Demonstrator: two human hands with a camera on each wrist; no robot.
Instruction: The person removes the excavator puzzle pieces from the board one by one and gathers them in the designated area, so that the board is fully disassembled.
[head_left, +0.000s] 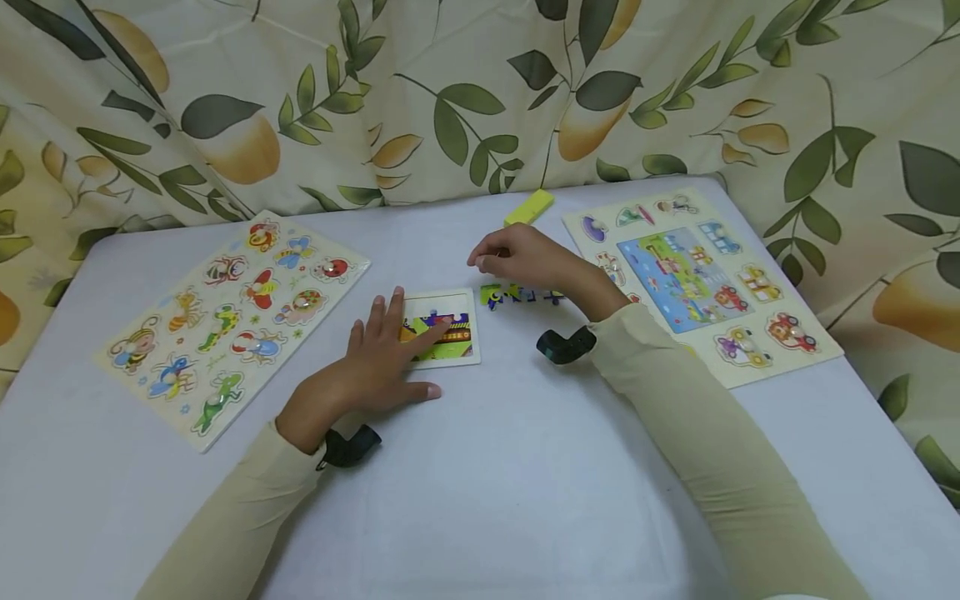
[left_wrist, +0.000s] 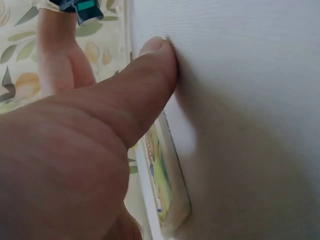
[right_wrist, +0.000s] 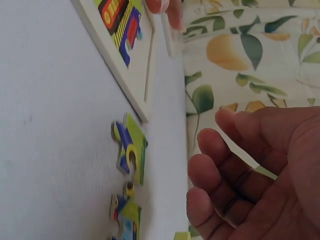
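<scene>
My left hand (head_left: pixel 375 358) lies with fingers spread over the left part of a small white-framed jigsaw tray (head_left: pixel 476 337). One finger touches the joined pieces (head_left: pixel 454 333), which fill the tray's lower part; its upper part is bare. The left thumb (left_wrist: pixel 155 75) extends over the cloth beside the frame. My right hand (head_left: pixel 521 257) is raised beyond the tray's right side, fingers loosely bent and nothing between them, as the right wrist view shows. Close by lie loose jigsaw pieces, one green, blue and yellow (right_wrist: pixel 132 150) and another (right_wrist: pixel 129 212) behind it.
A wooden insect puzzle board (head_left: pixel 247 308) lies at the left. On the right, a larger picture board (head_left: pixel 780 350) with vehicle pieces lies partly behind the right forearm. A yellow-green block (head_left: pixel 529 207) sits near the table's back edge, before a leaf-patterned curtain (head_left: pixel 465 75).
</scene>
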